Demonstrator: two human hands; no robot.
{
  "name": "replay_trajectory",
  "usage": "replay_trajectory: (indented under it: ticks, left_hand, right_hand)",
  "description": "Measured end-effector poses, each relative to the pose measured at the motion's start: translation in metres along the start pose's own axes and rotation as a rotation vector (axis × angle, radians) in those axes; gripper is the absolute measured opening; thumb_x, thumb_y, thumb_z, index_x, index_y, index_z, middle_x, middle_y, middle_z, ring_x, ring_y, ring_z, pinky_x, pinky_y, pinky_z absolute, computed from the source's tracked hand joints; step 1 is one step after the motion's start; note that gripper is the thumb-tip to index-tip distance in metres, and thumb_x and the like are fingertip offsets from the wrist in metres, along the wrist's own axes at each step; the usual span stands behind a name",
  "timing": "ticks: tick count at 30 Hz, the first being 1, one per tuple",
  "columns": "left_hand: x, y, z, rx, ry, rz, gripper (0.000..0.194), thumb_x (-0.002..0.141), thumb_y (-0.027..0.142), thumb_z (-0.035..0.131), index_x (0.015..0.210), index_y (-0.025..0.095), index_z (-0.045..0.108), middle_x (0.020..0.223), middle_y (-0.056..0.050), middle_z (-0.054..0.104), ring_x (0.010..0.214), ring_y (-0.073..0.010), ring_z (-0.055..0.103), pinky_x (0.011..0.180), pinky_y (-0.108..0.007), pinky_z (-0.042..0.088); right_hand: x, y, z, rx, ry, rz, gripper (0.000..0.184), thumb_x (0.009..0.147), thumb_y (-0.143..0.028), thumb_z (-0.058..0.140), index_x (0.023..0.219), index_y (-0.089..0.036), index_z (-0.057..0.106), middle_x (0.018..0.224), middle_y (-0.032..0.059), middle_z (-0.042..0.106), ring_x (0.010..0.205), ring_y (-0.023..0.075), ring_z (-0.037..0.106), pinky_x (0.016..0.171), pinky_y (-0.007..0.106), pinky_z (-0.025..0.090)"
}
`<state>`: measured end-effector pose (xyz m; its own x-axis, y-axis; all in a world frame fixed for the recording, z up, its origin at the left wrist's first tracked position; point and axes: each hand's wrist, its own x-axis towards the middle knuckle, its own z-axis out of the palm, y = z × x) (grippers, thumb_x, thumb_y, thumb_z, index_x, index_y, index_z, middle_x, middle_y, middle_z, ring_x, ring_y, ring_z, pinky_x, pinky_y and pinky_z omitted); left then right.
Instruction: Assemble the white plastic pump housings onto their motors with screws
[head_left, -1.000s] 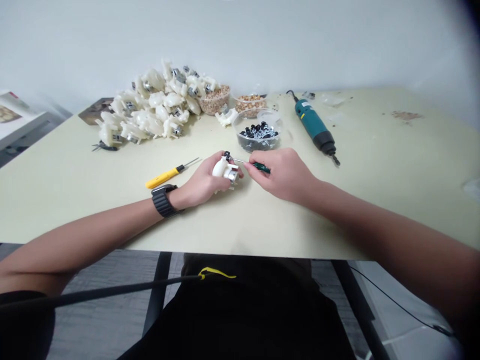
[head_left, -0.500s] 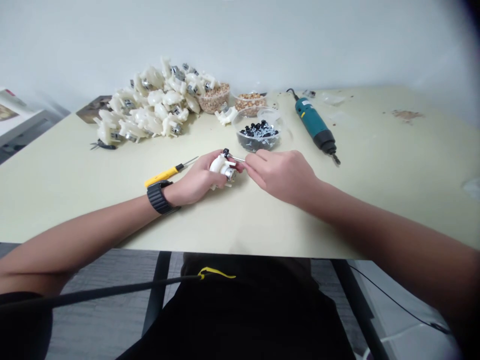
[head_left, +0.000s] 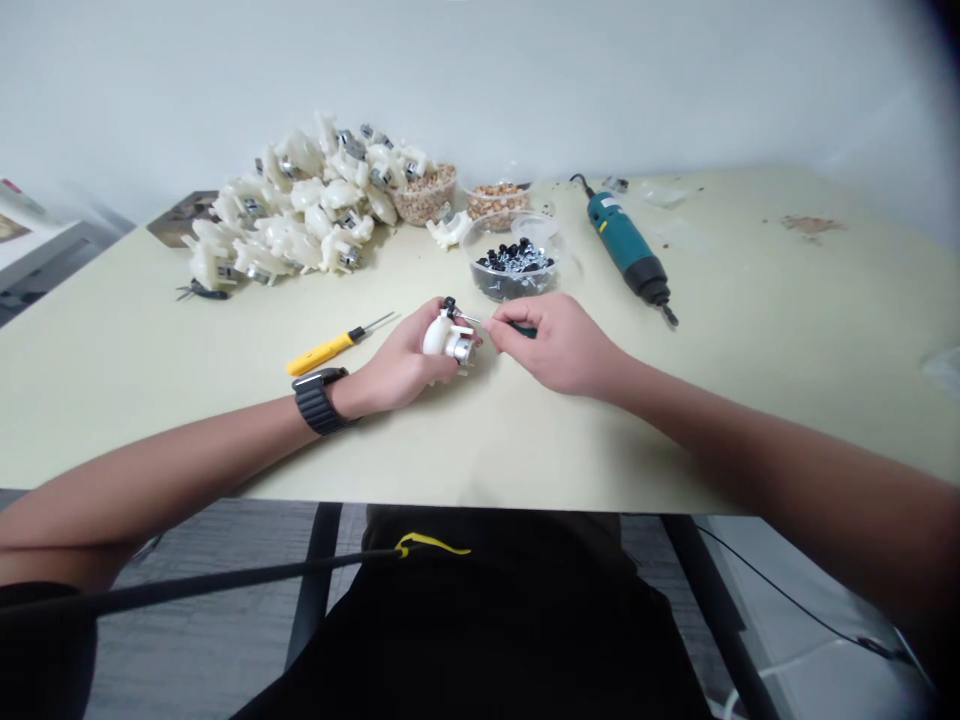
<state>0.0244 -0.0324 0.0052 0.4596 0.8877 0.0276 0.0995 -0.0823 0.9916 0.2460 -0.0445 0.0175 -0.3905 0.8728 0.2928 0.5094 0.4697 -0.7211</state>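
The left hand [head_left: 401,365] was closed around a white part [head_left: 436,340], holding it over the table [head_left: 787,350], with a black piece [head_left: 449,306] at its far end. The right hand [head_left: 566,345] had the green screwdriver [head_left: 524,330] in a narrow pinch, its shaft pointing at that piece (whether the tip touched was too small to tell). A yellow screwdriver [head_left: 326,352] lay beside the left wrist. Beyond the hands stood a tub [head_left: 499,289] of screws, with a pile [head_left: 292,230] of white parts to its left and a drill [head_left: 626,245] to its right.
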Motion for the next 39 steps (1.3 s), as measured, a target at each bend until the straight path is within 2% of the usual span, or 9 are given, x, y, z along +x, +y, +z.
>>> replay_trajectory:
  ticks: [7, 11, 15, 18, 22, 27, 29, 33, 39]
  left_hand:
    - [0.003, -0.003, 0.000, 0.018, 0.011, 0.005, 0.037, 0.062, 0.013, 0.071, 0.097, 0.018, 0.058, 0.090, -0.001, 0.069, 0.069, -0.0120, 0.056, 0.054, -0.026, 0.039]
    - [0.005, -0.004, -0.001, -0.029, -0.009, 0.020, 0.040, 0.062, 0.012, 0.070, 0.100, 0.018, 0.058, 0.103, -0.004, 0.073, 0.079, -0.0144, 0.061, 0.058, -0.026, 0.041]
    - [0.003, -0.002, -0.003, -0.014, -0.025, 0.005, 0.042, 0.062, 0.010, 0.069, 0.100, 0.020, 0.052, 0.103, -0.003, 0.072, 0.082, -0.0149, 0.062, 0.059, -0.027, 0.040]
    - [0.001, -0.003, -0.004, 0.006, -0.019, 0.010, 0.043, 0.064, 0.011, 0.070, 0.101, 0.020, 0.051, 0.098, -0.001, 0.069, 0.076, -0.0127, 0.057, 0.057, -0.027, 0.037]
    - [0.000, -0.006, -0.007, 0.083, -0.050, 0.039, 0.045, 0.066, 0.013, 0.073, 0.105, 0.021, 0.051, 0.091, 0.001, 0.063, 0.070, -0.0113, 0.052, 0.055, -0.028, 0.034]
    - [0.002, -0.008, -0.009, 0.207, -0.061, 0.134, 0.048, 0.067, 0.015, 0.074, 0.109, 0.021, 0.052, 0.105, -0.003, 0.067, 0.084, -0.0157, 0.057, 0.068, -0.030, 0.043]
    - [0.003, -0.007, -0.008, 0.220, -0.075, 0.129, 0.048, 0.067, 0.017, 0.074, 0.108, 0.020, 0.050, 0.107, -0.003, 0.068, 0.088, -0.0170, 0.059, 0.072, -0.031, 0.046]
    - [0.007, -0.004, -0.006, 0.192, -0.044, 0.103, 0.046, 0.063, 0.016, 0.074, 0.101, 0.021, 0.049, 0.100, 0.000, 0.065, 0.082, -0.0141, 0.057, 0.066, -0.028, 0.043]
    - [0.008, 0.000, -0.005, 0.172, -0.019, 0.079, 0.043, 0.059, 0.013, 0.073, 0.095, 0.020, 0.051, 0.096, 0.001, 0.068, 0.076, -0.0117, 0.055, 0.060, -0.025, 0.038]
  right_hand:
    - [0.001, 0.006, -0.003, -0.156, 0.025, -0.066, 0.026, 0.103, -0.036, 0.064, 0.087, -0.018, 0.074, 0.073, 0.0004, 0.066, 0.067, 0.0141, 0.051, 0.066, 0.031, 0.032]
    - [-0.004, 0.007, -0.002, -0.517, 0.000, -0.182, 0.031, 0.109, -0.031, 0.050, 0.096, -0.017, 0.075, 0.084, 0.0059, 0.071, 0.071, 0.0171, 0.054, 0.064, 0.033, 0.027]
    - [-0.007, -0.003, 0.002, -0.832, -0.036, -0.162, 0.036, 0.112, -0.028, 0.042, 0.102, -0.014, 0.074, 0.084, 0.0094, 0.069, 0.065, 0.0180, 0.047, 0.060, 0.035, 0.017]
    - [-0.004, -0.008, 0.004, -0.710, -0.041, -0.134, 0.032, 0.111, -0.027, 0.046, 0.095, -0.015, 0.071, 0.079, 0.0069, 0.064, 0.064, 0.0164, 0.044, 0.061, 0.035, 0.020]
    - [0.000, -0.007, -0.001, -0.287, -0.021, -0.029, 0.034, 0.106, -0.027, 0.056, 0.073, -0.018, 0.061, 0.064, -0.0004, 0.052, 0.061, 0.0125, 0.041, 0.063, 0.032, 0.027]
    - [0.003, -0.001, -0.009, 0.342, -0.244, 0.376, 0.036, 0.105, -0.038, 0.063, 0.074, -0.022, 0.056, 0.059, -0.0066, 0.033, 0.049, 0.0093, 0.023, 0.048, 0.031, 0.015]
    - [0.004, 0.001, -0.011, 0.467, -0.301, 0.479, 0.035, 0.103, -0.041, 0.068, 0.076, -0.023, 0.056, 0.059, -0.0081, 0.030, 0.048, 0.0087, 0.017, 0.046, 0.030, 0.011]
    - [0.005, 0.003, -0.012, 0.431, -0.272, 0.388, 0.031, 0.102, -0.044, 0.073, 0.084, -0.022, 0.063, 0.061, -0.0076, 0.038, 0.049, 0.0086, 0.024, 0.046, 0.029, 0.017]
    - [0.003, 0.004, -0.008, -0.124, -0.100, 0.024, 0.034, 0.110, -0.035, 0.056, 0.086, -0.019, 0.072, 0.074, -0.0006, 0.064, 0.066, 0.0123, 0.049, 0.064, 0.031, 0.031]
